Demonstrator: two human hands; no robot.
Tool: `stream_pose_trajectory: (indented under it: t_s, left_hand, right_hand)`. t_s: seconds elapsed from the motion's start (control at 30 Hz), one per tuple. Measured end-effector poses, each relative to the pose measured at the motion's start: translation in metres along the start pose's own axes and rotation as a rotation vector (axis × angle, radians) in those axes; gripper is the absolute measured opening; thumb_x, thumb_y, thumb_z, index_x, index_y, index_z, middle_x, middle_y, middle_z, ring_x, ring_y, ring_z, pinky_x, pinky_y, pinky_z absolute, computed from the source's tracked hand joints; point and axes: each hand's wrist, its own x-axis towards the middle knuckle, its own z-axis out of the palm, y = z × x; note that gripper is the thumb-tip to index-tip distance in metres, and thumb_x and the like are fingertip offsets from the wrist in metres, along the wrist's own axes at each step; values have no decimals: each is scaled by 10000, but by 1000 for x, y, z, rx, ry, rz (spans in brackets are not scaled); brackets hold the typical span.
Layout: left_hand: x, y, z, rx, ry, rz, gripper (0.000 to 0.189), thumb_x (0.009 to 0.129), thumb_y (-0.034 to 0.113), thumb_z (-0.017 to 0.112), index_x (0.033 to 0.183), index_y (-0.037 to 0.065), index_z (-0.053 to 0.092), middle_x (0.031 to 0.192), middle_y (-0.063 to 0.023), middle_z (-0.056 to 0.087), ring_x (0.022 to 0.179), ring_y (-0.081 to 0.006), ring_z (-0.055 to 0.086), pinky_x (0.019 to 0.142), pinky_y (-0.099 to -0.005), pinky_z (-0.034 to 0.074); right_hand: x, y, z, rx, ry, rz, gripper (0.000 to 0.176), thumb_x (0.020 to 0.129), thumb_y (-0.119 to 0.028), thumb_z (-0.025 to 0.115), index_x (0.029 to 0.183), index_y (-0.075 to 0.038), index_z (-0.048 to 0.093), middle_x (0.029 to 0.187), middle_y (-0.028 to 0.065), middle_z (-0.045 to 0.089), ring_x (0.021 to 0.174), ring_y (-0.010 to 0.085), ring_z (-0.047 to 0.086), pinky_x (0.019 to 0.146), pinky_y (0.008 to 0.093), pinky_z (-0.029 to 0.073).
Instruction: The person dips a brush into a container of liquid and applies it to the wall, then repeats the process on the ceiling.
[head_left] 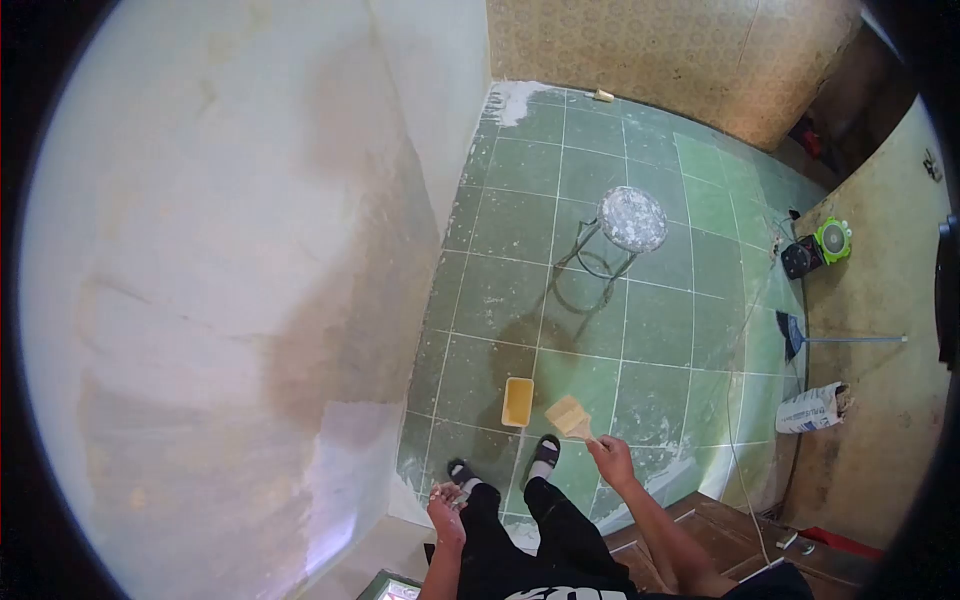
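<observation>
One shallow rectangular tray (517, 402) with a pale rim sits on green floor tiles (590, 320), just beyond my dark slippers (545, 451); its inside shows flat yellow-tan, though I cannot tell whether that is liquid or the bare bottom. My right hand (612, 462) is closed around the handle of a wide, flat brush (568, 414), whose pale head angles up and left toward the tray, near it but apart. My left hand (446, 510), to the left of my legs, has its fingers partly curled and pale smears on them; I cannot tell whether it grips anything. At the right wall (860, 400) is a printed white sack (812, 408) with a crumpled open end, its contents too unclear to name. Beyond the sack, a broom (791, 335) has its blue handle reaching right, and farther still are a black box (801, 257) and a bright green round-faced device (833, 240). A round stool (632, 220), its seat spattered white, stands in the middle of the floor, beyond the tray and to its right. A thin cord (731, 420) crosses the tiles on the right. The pale, patchy left wall (250, 250) rises beside me.
</observation>
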Motion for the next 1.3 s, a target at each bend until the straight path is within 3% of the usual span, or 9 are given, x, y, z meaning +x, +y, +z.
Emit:
stream_pose_trajectory:
  t_s: [0.17,0.4,0.5,0.73,1.0,1.1,1.17,1.2,1.3]
  left_hand:
    - [-6,13,-20,-25,38,-37,322,981,419,456,1031,131,590,963,-31,636,935,-186,599,771,-382,418]
    - [0,48,-73,-154,29,122,333,953,440,479,1042,143,601,972,-16,636,944,-172,584,788,-377,398]
    - [-7,52,-106,-262,79,126,338,945,435,484,1070,141,593,987,-18,634,954,-177,583,780,-376,404]
    - [-35,35,-157,-355,332,98,458,947,510,476,1187,126,549,1030,-30,592,952,-197,569,788,-386,416]
    - [-78,-43,-51,-535,543,176,536,944,556,477,1232,108,539,1038,-34,610,955,-207,572,813,-406,408]
    - [-84,-78,6,-539,561,185,582,951,556,457,1326,111,472,1131,-65,583,1033,-241,539,835,-407,405]
    - [-105,-96,47,-544,640,266,550,958,522,471,1329,115,474,1124,-64,589,1030,-253,551,823,-409,417]
    - [-113,-96,63,-653,714,250,432,945,408,559,1248,100,548,1038,-46,616,900,-195,613,699,-327,472]
    - [-138,-122,88,-622,814,305,420,954,389,554,1249,91,546,1035,-48,615,900,-189,620,694,-315,486]
  right_hand:
    - [-21,-29,-7,-130,-16,-5,381,884,-312,663,744,38,604,636,208,551,549,315,504,550,417,404]
    - [-30,-100,0,-282,-13,-188,384,886,-322,664,734,25,602,652,210,562,573,334,546,557,424,415]
    - [-24,-142,7,-293,-85,-312,366,893,-319,654,785,30,637,630,173,550,571,261,532,565,392,416]
    - [13,-206,22,-368,-300,-460,348,890,-325,660,815,15,650,694,210,598,610,342,582,581,419,445]
    - [127,-226,21,-429,-660,-523,343,898,-345,645,880,-5,690,712,181,637,654,330,635,612,410,471]
    - [165,-238,14,-366,-726,-594,362,901,-351,650,830,5,651,721,204,596,653,385,573,592,444,429]
    - [178,-232,7,-495,-849,-604,353,904,-345,643,854,4,656,740,204,608,677,385,590,605,442,439]
    - [180,-227,1,-519,-881,-606,353,904,-345,643,854,4,656,740,204,608,677,385,590,605,442,439]
    - [187,-235,11,-561,-940,-763,346,899,-339,644,873,6,661,759,208,624,704,383,612,622,431,454]
